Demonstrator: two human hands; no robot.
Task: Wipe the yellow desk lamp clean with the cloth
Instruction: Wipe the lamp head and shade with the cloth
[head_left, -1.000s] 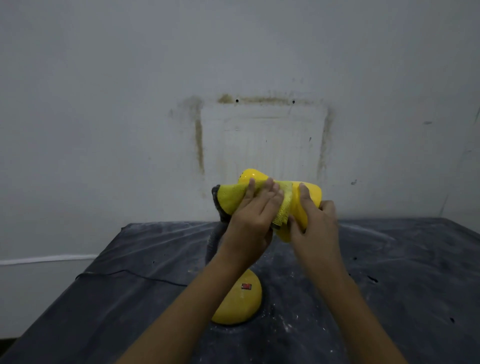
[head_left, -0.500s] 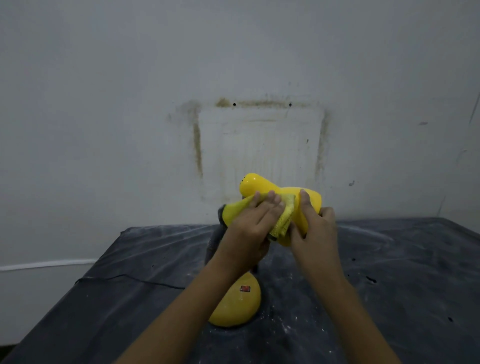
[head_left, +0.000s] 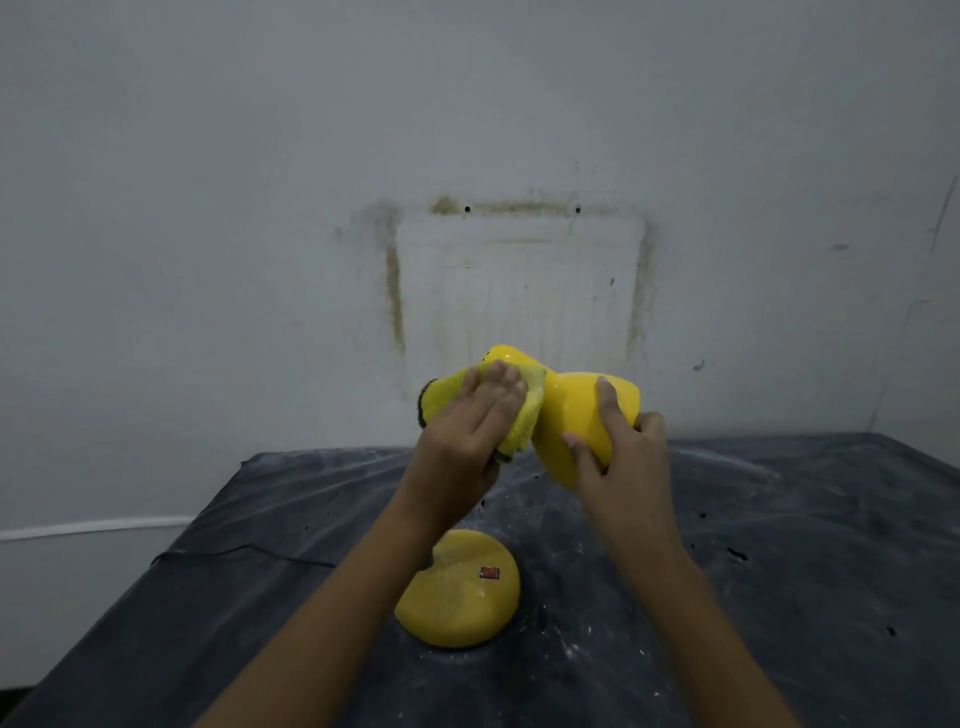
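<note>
Lamp (head_left: 582, 415) gripped by right hand (head_left: 621, 457).

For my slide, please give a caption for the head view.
Left hand wipes the yellow lamp head with a cloth; right hand steadies it.

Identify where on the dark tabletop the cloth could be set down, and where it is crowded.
Free: the dusty table right of the right hand, and the left side near the black cable. Crowded: the middle, with the lamp base, both forearms, left hand and cloth.
</note>
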